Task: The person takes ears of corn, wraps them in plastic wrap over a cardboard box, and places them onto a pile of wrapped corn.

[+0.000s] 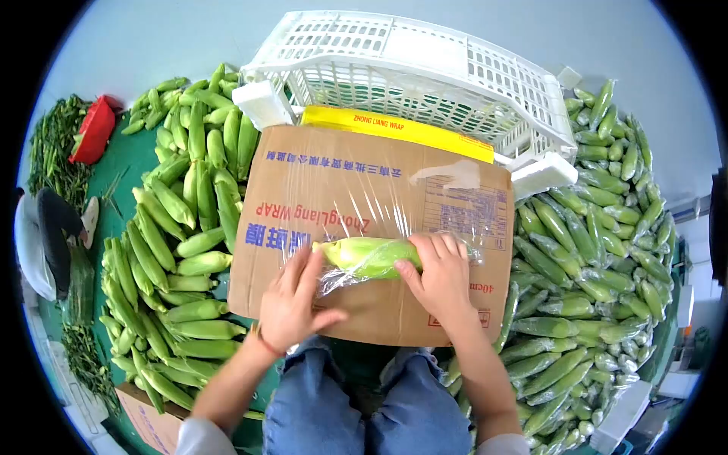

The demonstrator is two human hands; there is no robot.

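An ear of corn in its pale green husk (368,256) lies crosswise on a cardboard box, partly covered by clear plastic wrap (334,283). My right hand (441,274) grips its right end, thumb in front and fingers over the top. My left hand (294,294) is beside the left tip, fingers stretched out and thumb apart, seemingly at the edge of the film. From the yellow wrap box (398,130) at the far edge, a sheet of film (364,193) stretches over the cardboard box (262,284) toward the corn.
A white plastic crate (425,45) stands on its side behind the box. Unwrapped corn (201,330) is heaped at left, film-wrapped corn (557,303) at right. Farther left are a red container (95,130), cut greens (57,144) and part of another person (45,235).
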